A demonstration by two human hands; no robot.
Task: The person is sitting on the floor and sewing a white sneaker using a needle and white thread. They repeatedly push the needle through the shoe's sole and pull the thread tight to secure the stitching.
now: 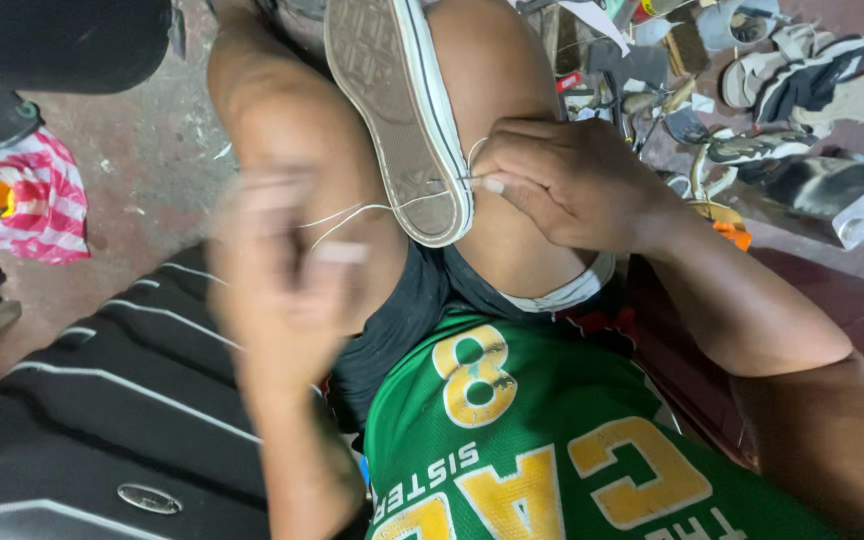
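While gripped, sneaker between knees

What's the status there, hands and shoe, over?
Right hand pinches white thread at grey-soled canvas sneaker clamped between knees. Left hand blurred, pulling white thread taut. Nothing blocking the sole.

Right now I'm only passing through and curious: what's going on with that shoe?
A person sits with a canvas sneaker held sole-up between their knees. The right hand pinches a thin tool at the edge of the sole, where pale thread comes out. The left hand, blurred by motion, has that thread running to it. More worn shoes lie heaped on the floor behind.
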